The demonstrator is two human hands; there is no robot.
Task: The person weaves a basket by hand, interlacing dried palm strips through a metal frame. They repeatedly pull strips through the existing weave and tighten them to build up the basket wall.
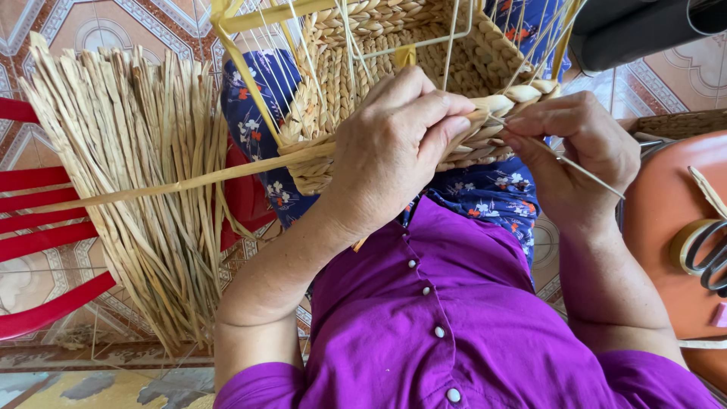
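Observation:
A half-woven straw basket [379, 53] on a thin wire frame rests on my lap, over blue flowered trousers [492, 193]. My left hand [394, 144] pinches the braided rim of the basket, and a long flat straw strand [151, 189] runs from under it off to the left. My right hand [575, 151] is at the same rim, just right of the left hand. Its fingers hold a thin metal needle [591, 176] that points down and to the right. The two hands almost touch at the braid [500, 102].
A thick bundle of dried straw [136, 174] lies across a red slatted chair [45, 303] on the left. On the right, an orange stool [666, 227] carries scissors [708, 254] and straw scraps. A black object [636, 30] is at the top right. Patterned floor tiles lie below.

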